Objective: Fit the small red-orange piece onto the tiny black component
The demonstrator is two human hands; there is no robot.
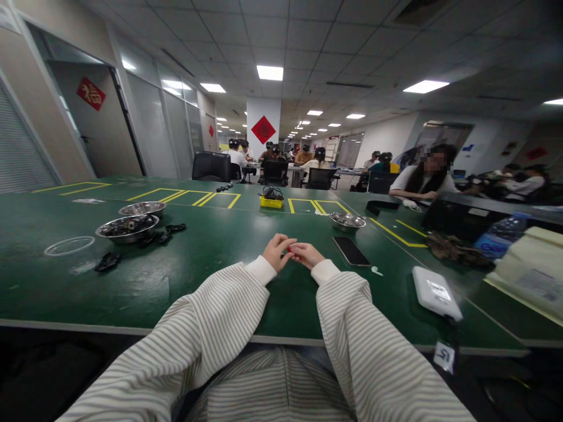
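Observation:
Over the green table (229,281), my two hands meet in front of me with their fingertips together. A small red piece (289,249) shows between them, too small to tell its kind. My left hand (276,252) is closed in a pinch around it from the left, index finger reaching across the top. From the other side my right hand (307,255) is also closed, thumb and fingertips pressed at the same piece. Part of what they hold is hidden by the fingers. A black phone (350,251) lies just right of my right hand.
Two metal bowls (127,237) and black parts (108,261) stand left; another metal bowl (347,221) stands right. A yellow tray (271,203) with black cables is ahead. A white earbud (377,271), white power bank (436,292) and bottle (501,234) lie right. A person (424,176) sits beyond.

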